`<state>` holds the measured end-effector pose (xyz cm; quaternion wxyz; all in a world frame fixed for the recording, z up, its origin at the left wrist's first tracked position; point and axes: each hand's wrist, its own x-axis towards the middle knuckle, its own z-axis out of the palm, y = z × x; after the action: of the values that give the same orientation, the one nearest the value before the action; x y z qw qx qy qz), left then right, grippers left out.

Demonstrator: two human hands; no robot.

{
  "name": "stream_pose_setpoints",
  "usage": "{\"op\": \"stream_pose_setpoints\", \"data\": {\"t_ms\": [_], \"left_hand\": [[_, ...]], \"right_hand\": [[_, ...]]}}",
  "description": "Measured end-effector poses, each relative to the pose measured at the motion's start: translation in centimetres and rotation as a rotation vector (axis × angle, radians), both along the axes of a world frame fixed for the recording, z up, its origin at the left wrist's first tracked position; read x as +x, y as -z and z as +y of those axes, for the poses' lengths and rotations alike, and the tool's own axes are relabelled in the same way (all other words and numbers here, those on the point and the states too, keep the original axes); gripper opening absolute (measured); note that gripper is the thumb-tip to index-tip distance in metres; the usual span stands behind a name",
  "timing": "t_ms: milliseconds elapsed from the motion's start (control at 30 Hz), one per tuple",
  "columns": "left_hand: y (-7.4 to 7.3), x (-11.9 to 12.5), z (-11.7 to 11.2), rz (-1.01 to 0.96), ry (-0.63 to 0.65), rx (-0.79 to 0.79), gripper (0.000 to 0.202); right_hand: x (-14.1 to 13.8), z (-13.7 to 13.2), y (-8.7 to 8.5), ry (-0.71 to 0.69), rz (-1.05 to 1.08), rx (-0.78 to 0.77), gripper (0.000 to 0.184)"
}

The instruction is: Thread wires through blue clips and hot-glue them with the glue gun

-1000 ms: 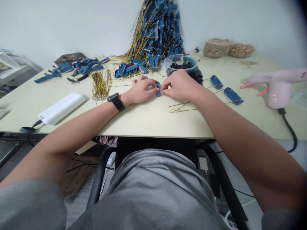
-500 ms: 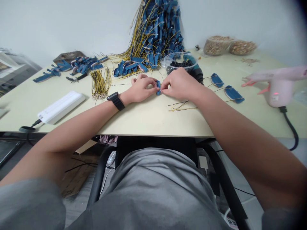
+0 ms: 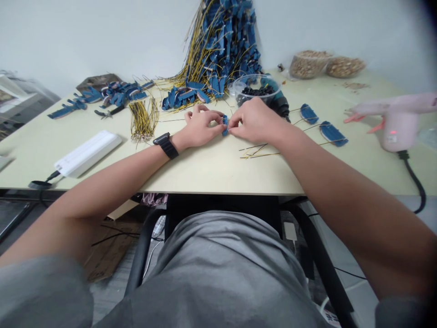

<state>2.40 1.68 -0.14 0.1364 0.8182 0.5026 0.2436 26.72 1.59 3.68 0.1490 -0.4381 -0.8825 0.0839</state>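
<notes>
My left hand [image 3: 200,127] and my right hand [image 3: 255,120] meet over the middle of the pale table [image 3: 205,171]. Their fingertips pinch a small blue piece [image 3: 224,125] from both sides, and the fingers hide part of it. Just right of my right hand lie several thin yellow-and-dark wires [image 3: 259,151]. Beyond them are two blue parts with wire leads [image 3: 309,114] [image 3: 332,134]. A bundle of yellow wires [image 3: 144,119] lies left of my left hand, whose wrist wears a black watch [image 3: 165,146].
A tall heap of blue parts with yellow wires [image 3: 218,50] leans on the wall behind a clear bowl of dark pieces [image 3: 256,89]. A pink hot glue gun [image 3: 398,122] is at right, a white power strip [image 3: 87,153] at left, and pliers [image 3: 109,111] lie among blue parts.
The whole view has shifted slightly. Both hands remain pinched together on the small blue piece, with no clear change in their grip.
</notes>
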Motion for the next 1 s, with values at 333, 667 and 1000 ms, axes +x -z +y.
{"op": "stream_pose_setpoints", "data": {"t_ms": [333, 667, 1000], "left_hand": [[-0.11, -0.03, 0.15, 0.008, -0.009, -0.031, 0.021], [-0.23, -0.20, 0.49, -0.009, -0.011, -0.082, 0.025], [-0.46, 0.04, 0.31, 0.027, -0.046, -0.107, 0.026]], "right_hand": [[-0.10, 0.33, 0.47, 0.007, -0.003, 0.020, 0.020], [-0.49, -0.15, 0.05, 0.000, -0.050, 0.034, 0.025], [-0.70, -0.12, 0.17, 0.000, -0.007, 0.005, 0.022]]}}
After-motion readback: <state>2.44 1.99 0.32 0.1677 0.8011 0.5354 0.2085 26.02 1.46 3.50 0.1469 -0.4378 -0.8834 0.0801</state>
